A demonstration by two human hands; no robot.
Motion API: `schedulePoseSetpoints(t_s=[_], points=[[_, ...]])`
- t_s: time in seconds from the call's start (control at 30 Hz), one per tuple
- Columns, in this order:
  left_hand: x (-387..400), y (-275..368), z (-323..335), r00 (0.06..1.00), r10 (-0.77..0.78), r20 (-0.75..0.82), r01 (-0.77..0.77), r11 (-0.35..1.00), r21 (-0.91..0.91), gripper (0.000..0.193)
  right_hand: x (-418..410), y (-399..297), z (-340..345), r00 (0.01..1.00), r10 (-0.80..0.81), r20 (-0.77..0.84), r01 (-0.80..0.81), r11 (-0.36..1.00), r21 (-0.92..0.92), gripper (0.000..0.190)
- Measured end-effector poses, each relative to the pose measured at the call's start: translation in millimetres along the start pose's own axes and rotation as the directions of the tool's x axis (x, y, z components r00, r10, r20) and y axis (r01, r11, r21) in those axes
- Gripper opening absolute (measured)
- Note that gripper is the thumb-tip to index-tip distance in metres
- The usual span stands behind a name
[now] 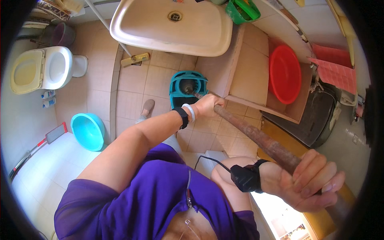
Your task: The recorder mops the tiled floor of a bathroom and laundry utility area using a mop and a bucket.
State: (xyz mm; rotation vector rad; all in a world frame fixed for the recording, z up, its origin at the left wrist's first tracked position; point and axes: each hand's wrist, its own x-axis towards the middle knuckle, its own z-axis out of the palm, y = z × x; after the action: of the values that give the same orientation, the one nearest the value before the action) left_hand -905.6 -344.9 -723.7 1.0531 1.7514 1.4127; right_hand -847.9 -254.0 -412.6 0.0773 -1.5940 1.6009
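A long wooden mop handle (pixel 255 129) runs slantwise from the right edge down to a teal mop bucket (pixel 172 93) on the tiled floor. My left hand (pixel 208 105), with a white bangle and a black band at the wrist, grips the lower part of the pole. Higher up, near the camera, the fingers of my right hand (pixel 303 183) curl around the same pole. A black device with a cable is strapped to my right wrist. The pole's low end reaches into the bucket's round wringer basket (pixel 196 85), where a dark mop head (pixel 187 86) is partly visible.
A washbasin (pixel 144 33) overhangs the floor ahead. A push broom (pixel 135 59) stands beside a raised step (pixel 113 99). Leftward are a toilet (pixel 57 67), a turquoise basin (pixel 87 132) and a long-handled tool (pixel 55 133). Rightward are a tiled ledge (pixel 249 63), a red basin (pixel 285 75) and a black-topped appliance (pixel 312 114).
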Motion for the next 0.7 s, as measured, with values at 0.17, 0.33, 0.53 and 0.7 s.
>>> schedulePoseSetpoints(t_s=[0.17, 0.33, 0.53, 0.7], points=[[-5.5, 2.9, -2.7, 1.0, -0.008, -0.001, 0.008, 1.0, -0.022, 0.017, -3.6, -2.1, 6.4, 1.0, 0.005, 0.009, -0.005, 0.999, 0.041, 0.024], [-11.6, 0.0, -1.3, 1.0, 0.0, 0.007, 0.001, 1.0, -0.004, 0.017, -11.4, -7.5, 12.4, 0.999, -0.01, -0.033, 0.009, 0.999, -0.032, 0.027], [-17.4, -6.1, 0.2, 1.0, 0.029, 0.0, -0.029, 1.0, -0.002, 0.016, -19.1, -17.1, 11.1, 0.999, -0.019, -0.028, 0.014, 0.983, -0.181, 0.029], [-16.0, -8.8, 4.2, 0.999, 0.04, 0.009, -0.04, 0.999, 0.005, 0.017, -25.2, -11.0, 4.8, 0.999, 0.003, -0.038, -0.006, 0.997, -0.079, 0.028]])
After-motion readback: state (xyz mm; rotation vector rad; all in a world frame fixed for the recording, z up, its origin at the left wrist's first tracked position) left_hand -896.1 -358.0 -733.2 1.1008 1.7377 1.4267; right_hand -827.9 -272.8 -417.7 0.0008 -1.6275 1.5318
